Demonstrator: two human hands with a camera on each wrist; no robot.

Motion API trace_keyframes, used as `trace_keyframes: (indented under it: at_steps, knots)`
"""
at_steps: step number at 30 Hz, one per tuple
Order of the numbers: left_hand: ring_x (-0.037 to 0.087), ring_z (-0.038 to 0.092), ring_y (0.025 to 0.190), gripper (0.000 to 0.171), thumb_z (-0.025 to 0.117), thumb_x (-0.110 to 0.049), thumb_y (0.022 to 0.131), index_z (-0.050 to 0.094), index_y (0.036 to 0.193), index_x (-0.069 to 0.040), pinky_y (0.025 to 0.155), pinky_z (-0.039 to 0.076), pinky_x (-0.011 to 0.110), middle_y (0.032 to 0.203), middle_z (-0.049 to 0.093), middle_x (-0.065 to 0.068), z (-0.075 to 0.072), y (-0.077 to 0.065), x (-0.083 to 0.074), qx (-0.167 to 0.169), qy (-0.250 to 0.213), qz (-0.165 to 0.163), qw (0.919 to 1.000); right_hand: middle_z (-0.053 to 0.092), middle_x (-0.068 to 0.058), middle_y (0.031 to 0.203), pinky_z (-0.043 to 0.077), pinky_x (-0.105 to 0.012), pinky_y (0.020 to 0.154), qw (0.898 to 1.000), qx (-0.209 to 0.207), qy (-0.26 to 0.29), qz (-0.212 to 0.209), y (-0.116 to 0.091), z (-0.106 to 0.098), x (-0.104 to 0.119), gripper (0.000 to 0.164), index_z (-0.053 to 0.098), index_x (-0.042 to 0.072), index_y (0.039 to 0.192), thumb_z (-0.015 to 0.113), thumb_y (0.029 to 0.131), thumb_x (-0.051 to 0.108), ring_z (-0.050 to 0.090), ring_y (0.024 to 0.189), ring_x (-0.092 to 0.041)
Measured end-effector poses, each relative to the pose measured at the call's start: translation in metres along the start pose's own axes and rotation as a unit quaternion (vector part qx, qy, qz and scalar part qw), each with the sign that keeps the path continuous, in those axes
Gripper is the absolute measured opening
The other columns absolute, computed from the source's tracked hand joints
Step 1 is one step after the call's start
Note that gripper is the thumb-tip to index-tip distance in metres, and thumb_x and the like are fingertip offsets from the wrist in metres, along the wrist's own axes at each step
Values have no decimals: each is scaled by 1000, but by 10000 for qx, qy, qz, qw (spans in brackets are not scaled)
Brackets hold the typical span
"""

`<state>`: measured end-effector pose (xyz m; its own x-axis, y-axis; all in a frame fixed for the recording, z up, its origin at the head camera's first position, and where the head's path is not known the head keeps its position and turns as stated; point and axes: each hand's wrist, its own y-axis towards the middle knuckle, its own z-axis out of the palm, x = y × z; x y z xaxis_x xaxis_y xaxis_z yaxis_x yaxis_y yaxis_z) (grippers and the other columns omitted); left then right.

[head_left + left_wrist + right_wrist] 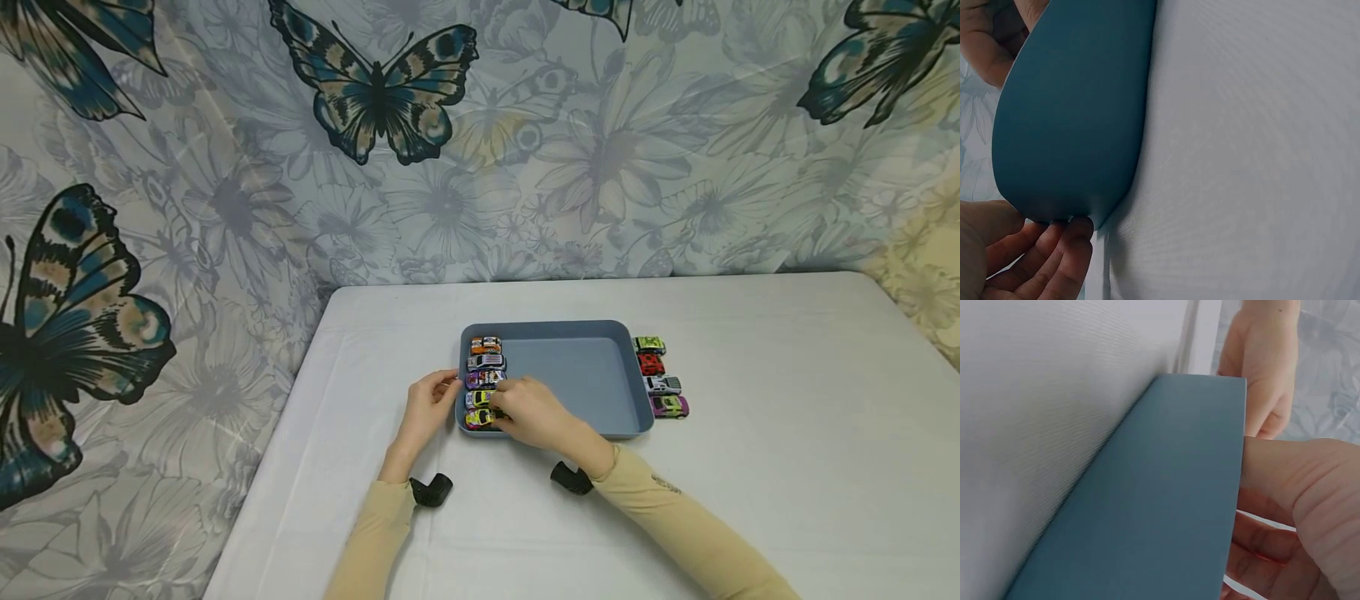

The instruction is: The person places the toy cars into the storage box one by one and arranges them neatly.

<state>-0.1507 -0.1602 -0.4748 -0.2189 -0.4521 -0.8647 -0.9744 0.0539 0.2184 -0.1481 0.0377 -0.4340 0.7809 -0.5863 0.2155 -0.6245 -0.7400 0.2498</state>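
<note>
A person in tan sleeves works at a white counter (pixel 750 417) before a butterfly-print curtain (pixel 375 125). A blue-grey tray (pixel 577 375) sits mid-counter, with five toy cars lined along its left inside wall: an orange car (pixel 486 344) farthest away, then a silver car (pixel 486 362), a purple car (pixel 483 379), a yellow car (pixel 477 398) and, nearest the person, a second yellow car (pixel 480 417). The right hand (pixel 534 414) rests over the near-left corner of the tray, its grip bent down upon the two yellow cars; whether the fingers actually pinch one is hidden by the hand itself. The left hand (pixel 429 408) lies just outside the tray's left wall, fingertips touching the rim, fingers loosely extended and holding nothing.

Only the head view shows the cars. It also shows four more outside the tray's right wall: a lime car (pixel 649 344), a red car (pixel 651 364), a white car (pixel 663 385) and a magenta car (pixel 669 407).

The left wrist view shows only the tray's rounded outer corner (pixel 1072 112), with fingertips (pixel 1075 234) against its lower edge. The right wrist view shows the tray's outer wall (pixel 1166 506) on edge, the thumb (pixel 1279 465) pressed against its rim, and the other hand (pixel 1263 369) beyond.
</note>
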Motion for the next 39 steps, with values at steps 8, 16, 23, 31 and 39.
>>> trace_keyframes:
  at_steps: [8,16,23,31,39]
  knots:
    - [23,64,78,24,59,-7,91,63,109,8,69,54,27,93,66,16,0,-1,1,23,-44,63,10000,58,2,72,44,-31,60,9999,162,-23,33,2,0,4,13,67,12,76,77,76,20,53,62,-10]
    - [23,64,78,24,59,-7,91,63,109,8,69,54,26,93,66,16,1,-1,2,9,-36,38,10000,57,2,71,42,-29,59,9995,297,53,127,4,1,3,12,68,12,76,77,76,20,52,60,-10]
    - [24,64,79,24,59,-6,91,63,109,8,70,55,27,93,66,17,1,-1,3,25,-25,36,10000,57,2,72,43,-28,58,9994,317,60,118,5,4,1,13,68,12,75,78,74,21,52,60,-10]
    - [25,64,81,25,59,-7,91,62,110,8,72,55,29,95,66,17,-1,-1,1,48,-92,-3,9999,56,2,70,43,-27,56,9997,225,67,21,6,6,-1,15,67,12,73,80,72,19,51,58,-10]
    - [23,64,80,25,59,-9,91,63,110,8,70,55,27,93,66,16,-1,-1,0,66,-65,-10,10000,63,-1,79,48,-32,62,9999,56,144,16,3,0,-2,18,71,10,87,77,75,22,58,65,-12]
